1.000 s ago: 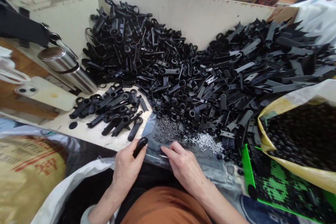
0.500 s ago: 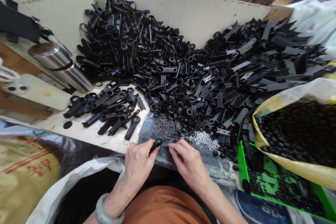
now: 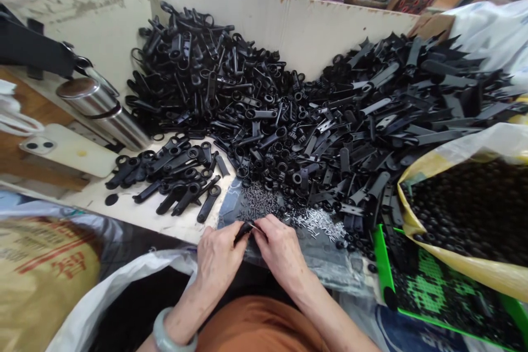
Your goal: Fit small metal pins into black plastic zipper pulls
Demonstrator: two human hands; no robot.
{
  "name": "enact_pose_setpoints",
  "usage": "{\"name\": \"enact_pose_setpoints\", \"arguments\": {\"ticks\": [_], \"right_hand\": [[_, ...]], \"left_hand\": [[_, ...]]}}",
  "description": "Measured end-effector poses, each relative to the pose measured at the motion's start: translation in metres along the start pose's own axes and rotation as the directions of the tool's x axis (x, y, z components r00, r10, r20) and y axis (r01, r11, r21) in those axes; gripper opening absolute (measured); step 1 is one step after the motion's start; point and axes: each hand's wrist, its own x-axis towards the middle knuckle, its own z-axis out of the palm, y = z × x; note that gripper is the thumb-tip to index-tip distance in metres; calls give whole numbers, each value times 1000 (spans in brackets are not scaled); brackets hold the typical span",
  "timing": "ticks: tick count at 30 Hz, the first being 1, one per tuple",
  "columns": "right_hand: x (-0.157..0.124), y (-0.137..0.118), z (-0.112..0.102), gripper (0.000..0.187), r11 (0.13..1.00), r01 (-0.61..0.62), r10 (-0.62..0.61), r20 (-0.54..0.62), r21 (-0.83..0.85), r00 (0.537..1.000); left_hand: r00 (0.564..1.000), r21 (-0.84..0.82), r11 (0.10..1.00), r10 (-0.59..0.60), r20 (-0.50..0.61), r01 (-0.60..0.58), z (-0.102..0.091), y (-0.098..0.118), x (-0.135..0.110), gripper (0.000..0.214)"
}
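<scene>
My left hand is closed round a small black plastic handle part at the table's near edge. My right hand pinches a thin metal pin against that part's end; the two hands touch. Just beyond the fingers lie small dark screws and silver pins on a plastic sheet. A huge heap of black plastic handle parts fills the walled table. A smaller group of assembled-looking black parts lies to the left.
A steel flask and a white phone lie at left. A yellow bag of small black pieces and a green tray stand at right. A white sack opens under my left arm. Other people sit beyond the far wall.
My hands have come together: the right hand left the sheet with a pin and met the black part, which the left hand turned toward it.
</scene>
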Motion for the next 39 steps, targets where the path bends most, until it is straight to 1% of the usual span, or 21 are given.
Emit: {"name": "enact_pose_setpoints", "arguments": {"ticks": [9,13,16,18,20,22,23,24,26,27,29,31,33,35,37,39], "right_hand": [[-1,2,-7,19,999,32,-32,15,20,999],[-3,2,-9,16,998,51,-51,17,26,999],[-4,2,-9,16,998,62,-63,31,29,998],[-5,2,-12,17,997,66,-67,39,33,997],[-7,3,-20,15,997,63,-64,27,49,998],[-9,8,-32,13,995,46,-44,-32,86,999],[-11,11,-39,12,994,33,-26,-73,101,997],[-11,14,-46,13,994,18,-6,-113,106,994],[-11,20,-56,16,997,-7,19,-158,76,987],[-11,22,-59,16,999,-9,15,-155,40,988],[-7,23,-58,17,999,15,-20,-111,-40,994],[-3,21,-51,18,993,50,-56,-57,-104,997],[1,19,-41,18,987,68,-73,-28,-143,997],[3,19,-33,16,983,75,-79,-17,-166,997],[5,20,-28,15,981,75,-78,-12,-178,997],[5,21,-27,16,983,68,-72,-19,-172,997]], "left_hand": [[997,-36,998,51,56,-49,0,-1,-1,15],[998,-46,999,23,58,-21,-3,-1,-2,16],[997,-59,998,1,71,4,-5,-2,-3,18],[996,-71,997,-23,81,29,-6,-3,-4,18],[994,-79,994,-64,88,71,-8,-6,-5,18],[984,-135,978,-143,102,156,-9,-9,-7,20],[976,-202,958,-182,117,203,-9,-11,-8,22],[968,-292,925,-212,136,244,-9,-12,-9,24],[956,-499,816,-235,175,292,-9,-14,-10,29],[955,-585,755,-233,183,297,-10,-14,-10,31],[950,-697,647,-243,197,309,-11,-13,-10,34],[940,-757,562,-261,220,333,-14,-11,-9,34],[922,-807,459,-280,266,372,-17,-7,-8,36],[886,-838,320,-303,352,443,-19,-5,-8,39],[834,-834,179,-313,454,521,-19,-4,-10,43],[795,-819,80,-308,523,569,-17,-3,-11,47]]}}
